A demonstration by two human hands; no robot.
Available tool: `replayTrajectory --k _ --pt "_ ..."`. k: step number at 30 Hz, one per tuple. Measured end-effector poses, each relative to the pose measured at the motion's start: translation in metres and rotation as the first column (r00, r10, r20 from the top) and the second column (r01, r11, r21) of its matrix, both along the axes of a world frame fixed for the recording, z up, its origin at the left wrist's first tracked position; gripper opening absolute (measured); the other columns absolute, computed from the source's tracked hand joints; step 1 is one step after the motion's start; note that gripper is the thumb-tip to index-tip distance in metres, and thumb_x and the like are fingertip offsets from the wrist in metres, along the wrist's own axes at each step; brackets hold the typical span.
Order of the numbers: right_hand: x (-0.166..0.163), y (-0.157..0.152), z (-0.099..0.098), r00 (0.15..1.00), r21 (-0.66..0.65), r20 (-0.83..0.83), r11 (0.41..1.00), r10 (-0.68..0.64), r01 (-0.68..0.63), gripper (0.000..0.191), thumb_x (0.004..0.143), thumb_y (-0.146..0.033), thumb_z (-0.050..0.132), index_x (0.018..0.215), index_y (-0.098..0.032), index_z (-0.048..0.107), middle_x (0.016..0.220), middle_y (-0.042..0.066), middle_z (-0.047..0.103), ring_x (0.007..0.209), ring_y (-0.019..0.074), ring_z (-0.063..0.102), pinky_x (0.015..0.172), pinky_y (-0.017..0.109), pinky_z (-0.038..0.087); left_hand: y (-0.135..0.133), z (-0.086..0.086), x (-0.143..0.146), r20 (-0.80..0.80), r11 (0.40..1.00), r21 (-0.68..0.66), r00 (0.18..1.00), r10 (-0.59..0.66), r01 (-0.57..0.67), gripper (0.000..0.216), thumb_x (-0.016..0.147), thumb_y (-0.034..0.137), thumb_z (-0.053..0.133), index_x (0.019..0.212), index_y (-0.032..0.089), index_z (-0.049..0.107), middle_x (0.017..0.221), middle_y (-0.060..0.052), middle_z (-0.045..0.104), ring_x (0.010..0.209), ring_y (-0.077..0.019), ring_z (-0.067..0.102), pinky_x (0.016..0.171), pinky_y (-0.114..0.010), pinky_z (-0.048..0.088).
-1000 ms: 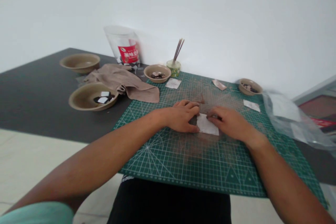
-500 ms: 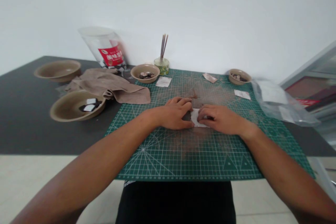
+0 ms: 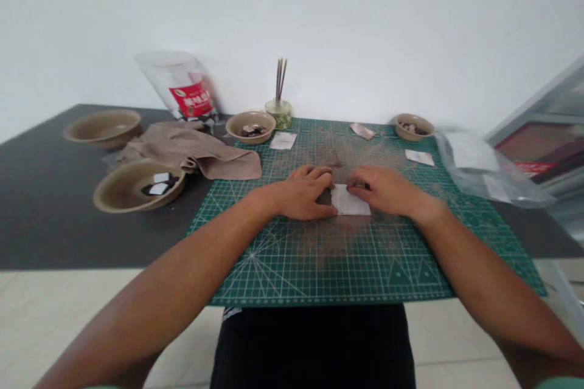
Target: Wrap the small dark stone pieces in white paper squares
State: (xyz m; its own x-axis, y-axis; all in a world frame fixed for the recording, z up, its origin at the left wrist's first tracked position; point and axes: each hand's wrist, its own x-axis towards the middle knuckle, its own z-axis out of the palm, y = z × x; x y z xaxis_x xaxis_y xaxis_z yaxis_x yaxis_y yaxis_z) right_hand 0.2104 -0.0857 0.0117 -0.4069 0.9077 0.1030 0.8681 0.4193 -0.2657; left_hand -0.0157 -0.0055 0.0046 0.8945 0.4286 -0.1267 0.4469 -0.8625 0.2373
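A small white rectangular sheet (image 3: 354, 205), like paper or cloth, lies flat on a green cutting mat (image 3: 292, 267). My left hand (image 3: 306, 193) rests at its left side with fingers and thumb apart, the thumb at the sheet's lower left corner and the index finger near its upper left. My right hand (image 3: 385, 188) is over the sheet's upper right part, its fingers bent and drawn together. Whatever its fingertips hold, if anything, is hidden. Brownish smudges and dust mark the mat around both hands.
At left are a bowl (image 3: 109, 197) with black and white pieces, another bowl (image 3: 75, 132), a brown cloth (image 3: 228, 158) and a plastic tub (image 3: 155, 73). Behind stand a small bowl (image 3: 235, 127), a reed diffuser (image 3: 279, 114) and another bowl (image 3: 401, 129). A clear bag (image 3: 511, 185) lies right.
My right hand has shifted up toward the sheet's far edge, uncovering more of its lower right part. My left hand stays at the sheet's left side. The camera view has moved slightly.
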Motion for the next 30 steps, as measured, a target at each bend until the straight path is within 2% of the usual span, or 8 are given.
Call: replayTrajectory --k 6,11,16,21,23,25,27,30 --pt "-0.003 -0.006 0.004 0.982 -0.116 -0.051 0.976 0.181 -0.186 0.012 0.094 -0.027 0.056 0.094 -0.021 0.066 0.093 0.004 0.067 0.083 0.0177 0.062 0.075 0.029 0.044 0.0 0.001 0.0 0.011 1.0 -0.004 1.0 -0.012 0.012 0.061 0.087 0.065 0.051 0.128 0.021 0.048 0.157 -0.012 0.029 0.143 -0.0367 0.025 0.115 -0.052 0.026" --pt "0.0 -0.003 0.003 1.0 -0.037 0.012 0.999 -0.001 0.001 0.013 0.094 -0.027 0.055 0.093 -0.019 0.065 0.092 0.006 0.065 0.086 0.0209 0.061 0.078 0.033 0.043 0.0 -0.001 0.0 0.011 1.0 -0.005 1.0 -0.001 0.001 0.06 0.087 0.065 0.051 0.128 0.022 0.048 0.157 -0.011 0.028 0.144 -0.0353 0.023 0.116 -0.051 0.024" --pt "-0.007 -0.005 0.004 0.988 -0.118 -0.016 0.981 0.156 -0.156 0.011 0.094 -0.025 0.055 0.093 -0.02 0.065 0.094 0.004 0.065 0.084 0.0183 0.06 0.076 0.03 0.043 0.001 -0.003 0.0 0.026 1.0 0.003 0.999 -0.02 0.02 0.059 0.086 0.066 0.051 0.125 0.022 0.048 0.157 -0.01 0.029 0.142 -0.0363 0.026 0.114 -0.052 0.028" --pt "-0.004 0.001 0.001 0.999 0.001 0.033 1.0 -0.018 0.018 0.012 0.094 -0.024 0.054 0.096 -0.019 0.064 0.094 0.007 0.066 0.087 0.0218 0.061 0.077 0.033 0.043 0.0 -0.001 0.0 0.023 1.0 0.001 1.0 0.0 0.0 0.059 0.086 0.065 0.051 0.126 0.021 0.048 0.158 -0.011 0.027 0.143 -0.0372 0.025 0.115 -0.053 0.026" --pt "0.0 -0.001 0.003 0.999 -0.07 0.032 0.997 0.024 -0.022 0.01 0.092 -0.025 0.057 0.095 -0.02 0.065 0.091 0.006 0.066 0.084 0.0205 0.061 0.074 0.032 0.043 -0.001 -0.001 0.0 0.024 1.0 -0.006 1.0 0.003 -0.003 0.06 0.086 0.065 0.053 0.127 0.022 0.048 0.158 -0.011 0.028 0.143 -0.0367 0.024 0.115 -0.053 0.025" --pt "0.0 -0.003 0.004 0.989 -0.141 -0.03 0.979 0.143 -0.146 0.009 0.091 -0.024 0.058 0.093 -0.021 0.066 0.093 0.004 0.067 0.085 0.0189 0.062 0.075 0.03 0.044 -0.001 -0.001 0.0 0.022 1.0 -0.012 1.0 0.0 0.001 0.061 0.085 0.066 0.053 0.127 0.022 0.047 0.158 -0.01 0.029 0.143 -0.0366 0.024 0.115 -0.052 0.026" --pt "-0.003 -0.004 0.002 0.978 -0.127 -0.065 0.971 0.196 -0.203 0.011 0.092 -0.023 0.056 0.095 -0.021 0.066 0.098 0.005 0.067 0.089 0.0189 0.063 0.079 0.03 0.045 -0.001 -0.002 0.0 0.027 1.0 -0.004 1.0 -0.006 0.006 0.061 0.085 0.066 0.052 0.128 0.022 0.047 0.158 -0.01 0.029 0.143 -0.0362 0.024 0.115 -0.052 0.025" --pt "-0.002 -0.001 0.0 0.996 -0.031 0.005 0.995 0.09 -0.09 0.015 0.094 -0.024 0.054 0.099 -0.02 0.067 0.099 0.007 0.068 0.091 0.0216 0.063 0.079 0.033 0.045 -0.001 -0.002 0.0 0.036 1.0 0.009 0.999 -0.003 0.003 0.062 0.086 0.065 0.052 0.129 0.022 0.047 0.158 -0.01 0.029 0.144 -0.0357 0.024 0.116 -0.051 0.024"
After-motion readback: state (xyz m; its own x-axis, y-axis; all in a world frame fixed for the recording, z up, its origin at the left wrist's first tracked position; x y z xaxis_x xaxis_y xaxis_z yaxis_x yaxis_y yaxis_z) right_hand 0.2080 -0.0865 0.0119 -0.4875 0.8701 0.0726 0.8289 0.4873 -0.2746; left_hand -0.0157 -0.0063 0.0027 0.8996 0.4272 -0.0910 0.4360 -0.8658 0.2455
